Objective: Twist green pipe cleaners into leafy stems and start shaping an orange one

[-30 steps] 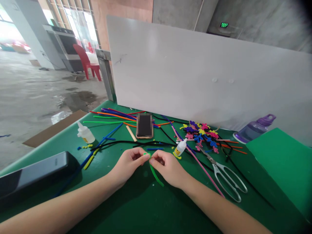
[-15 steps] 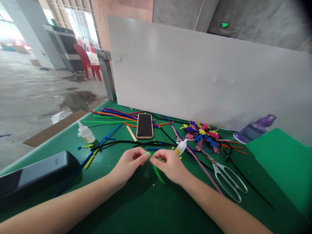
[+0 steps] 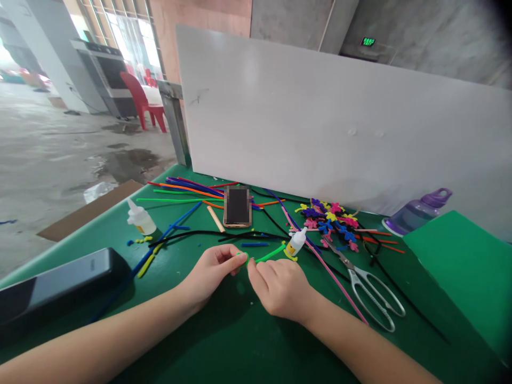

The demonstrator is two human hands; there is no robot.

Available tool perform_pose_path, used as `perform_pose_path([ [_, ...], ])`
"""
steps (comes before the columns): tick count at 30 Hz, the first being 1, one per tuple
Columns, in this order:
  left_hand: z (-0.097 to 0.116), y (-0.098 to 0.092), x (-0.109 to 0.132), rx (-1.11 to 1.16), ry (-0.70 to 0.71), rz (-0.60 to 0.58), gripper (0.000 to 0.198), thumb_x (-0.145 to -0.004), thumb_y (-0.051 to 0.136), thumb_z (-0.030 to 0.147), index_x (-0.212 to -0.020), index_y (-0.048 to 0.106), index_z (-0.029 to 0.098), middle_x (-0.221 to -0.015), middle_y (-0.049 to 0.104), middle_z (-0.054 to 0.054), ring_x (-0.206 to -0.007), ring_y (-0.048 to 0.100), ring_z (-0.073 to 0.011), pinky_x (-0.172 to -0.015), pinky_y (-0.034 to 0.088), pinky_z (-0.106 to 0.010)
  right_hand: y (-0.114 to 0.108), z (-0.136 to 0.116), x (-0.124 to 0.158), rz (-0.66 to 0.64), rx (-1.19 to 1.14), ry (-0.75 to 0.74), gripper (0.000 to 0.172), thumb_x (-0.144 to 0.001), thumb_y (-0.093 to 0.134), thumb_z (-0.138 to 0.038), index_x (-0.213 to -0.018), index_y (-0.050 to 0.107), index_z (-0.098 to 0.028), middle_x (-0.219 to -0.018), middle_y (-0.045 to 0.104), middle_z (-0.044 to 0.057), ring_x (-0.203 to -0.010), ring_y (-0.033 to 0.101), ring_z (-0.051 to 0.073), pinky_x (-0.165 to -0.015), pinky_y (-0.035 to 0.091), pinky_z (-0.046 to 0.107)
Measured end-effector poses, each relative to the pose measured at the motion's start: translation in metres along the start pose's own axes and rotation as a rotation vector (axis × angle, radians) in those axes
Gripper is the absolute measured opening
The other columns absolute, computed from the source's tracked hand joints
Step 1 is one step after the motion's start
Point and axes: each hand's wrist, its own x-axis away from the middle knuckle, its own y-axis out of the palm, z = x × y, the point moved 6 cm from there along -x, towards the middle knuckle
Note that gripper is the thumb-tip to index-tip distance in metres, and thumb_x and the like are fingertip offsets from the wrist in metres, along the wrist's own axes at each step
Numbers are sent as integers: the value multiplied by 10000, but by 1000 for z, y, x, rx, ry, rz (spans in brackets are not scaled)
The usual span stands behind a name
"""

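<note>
A bright green pipe cleaner point(image 3: 271, 253) is held between my two hands in the middle of the table. My left hand point(image 3: 220, 270) pinches its bent end between thumb and fingertips. Close beside it, my right hand point(image 3: 278, 285) is closed with its fingertips on the same pipe cleaner; part of the grip is hidden behind the fingers. The free tail points up and right, toward a small white glue bottle point(image 3: 296, 242). Behind my hands lie black pipe cleaners point(image 3: 200, 233) and a short blue piece point(image 3: 255, 245).
Scissors point(image 3: 360, 277) lie to the right, below a pile of colourful pipe-cleaner flowers point(image 3: 331, 218). A phone point(image 3: 237, 207) and loose pipe cleaners point(image 3: 188, 186) lie at the back. Another glue bottle point(image 3: 141, 218) and a dark device point(image 3: 60, 288) stand left; a purple water bottle point(image 3: 418, 212) is far right.
The green tail has swung from pointing down and toward me to pointing up and right. My right hand has turned over and dropped slightly; my left hand has barely moved.
</note>
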Motion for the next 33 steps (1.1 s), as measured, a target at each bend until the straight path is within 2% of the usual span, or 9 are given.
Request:
perform_pose_path([
  [2,-1,1,1,37,-36,4,261,-726,686,352,-675,547,136,-602,480,40,-574,403,-82,-557,321,-197,-2,-2,0,2,20,-22,145,-845,489,-77,-904,622,-75,-536,519,-7,-448,479,124,-405,219,283],
  [4,-3,1,1,48,-65,-1,262,-726,681,349,-661,537,139,-584,474,44,-557,401,-80,-544,312,-195,2,1,0,-73,-33,19,164,-867,463,-96,-881,626,-106,-539,519,-5,-460,477,120,-418,215,290],
  [7,0,0,-1,-47,-47,-25,247,-753,645,358,-679,561,138,-582,488,37,-555,424,-90,-538,310,-201,17,9,4,-243,-175,166,251,-910,397,-148,-779,610,-161,-544,518,1,-478,474,115,-447,207,298],
  [10,7,0,-3,-162,42,-66,231,-800,585,363,-864,603,142,-629,528,24,-591,481,-114,-580,363,-225,27,18,7,-331,-348,342,293,-925,372,-210,-732,590,-180,-575,549,11,-514,495,119,-479,228,286],
  [13,14,3,-2,-230,141,-136,284,-823,557,357,-1021,564,153,-722,564,7,-647,532,-131,-658,425,-261,29,26,8,-330,-558,501,258,-912,395,-232,-772,607,-187,-648,606,22,-576,533,125,-529,286,258],
  [17,21,7,1,-400,266,-212,288,-797,607,334,-1026,573,163,-904,594,-47,-804,561,-164,-757,455,-285,31,35,9,-296,-819,691,186,-870,469,-251,-784,624,-194,-683,623,12,-571,516,115,-542,324,238],
  [20,27,7,3,-496,383,-219,247,-798,611,294,-1012,585,173,-1024,579,-69,-912,553,-182,-810,452,-283,37,38,14,-317,-1013,844,171,-850,499,-275,-764,624,-196,-615,567,-13,-486,425,87,-476,295,221],
  [25,29,3,3,-594,417,-183,149,-846,533,273,-914,617,170,-903,618,-54,-825,566,-171,-767,447,-275,46,35,19,-405,-1298,1011,200,-838,524,-325,-754,624,-173,-513,432,-43,-406,283,54,-393,175,208],
  [33,24,3,0,-600,271,-161,257,-868,472,356,-731,574,163,-683,607,-16,-684,551,-156,-668,410,-257,48,35,16,-401,-1387,1008,176,-834,545,-310,-781,638,-170,-588,509,-29,-456,353,59,-439,259,199],
])
